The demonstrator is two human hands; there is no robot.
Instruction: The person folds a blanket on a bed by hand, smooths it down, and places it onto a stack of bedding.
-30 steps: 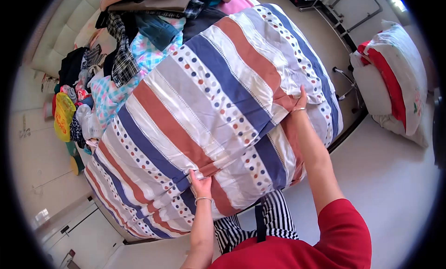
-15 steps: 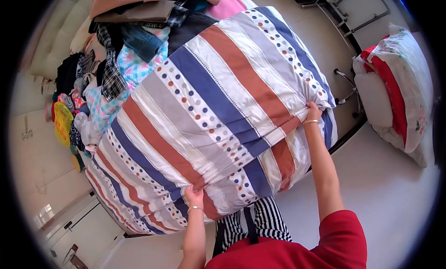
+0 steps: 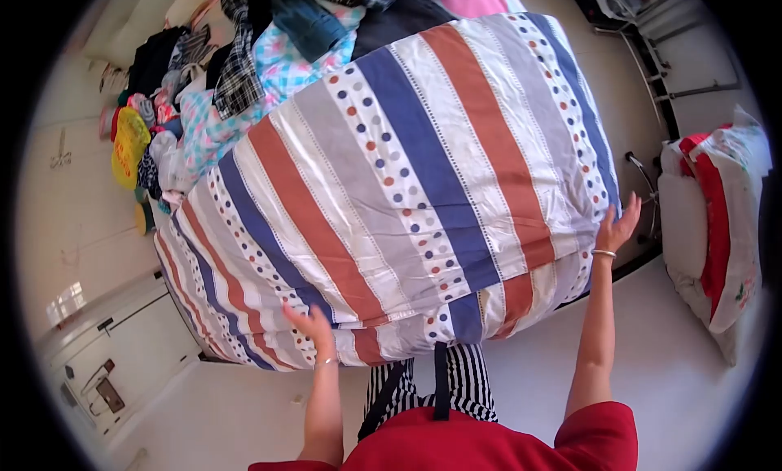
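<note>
The left hand (image 3: 309, 330) is unclenched, left of and below the frame's centre, fingers toward the upper left, thumb apart. The right hand (image 3: 617, 228), higher at centre right, is uncurled, fingers slanting to the upper right. The left forearm (image 3: 322, 414) stands nearly upright; the right arm (image 3: 593, 349) extends nearly straight up.

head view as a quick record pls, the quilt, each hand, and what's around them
quilt: spread out, with white, grey, blue and brown stripes and dotted bands; creased along the near side
left hand: open, at the quilt's near side; contact unclear
right hand: open, at the quilt's right edge; contact unclear
far left: heaped clothes, yellow item beside them
right: red and white bundle
</note>
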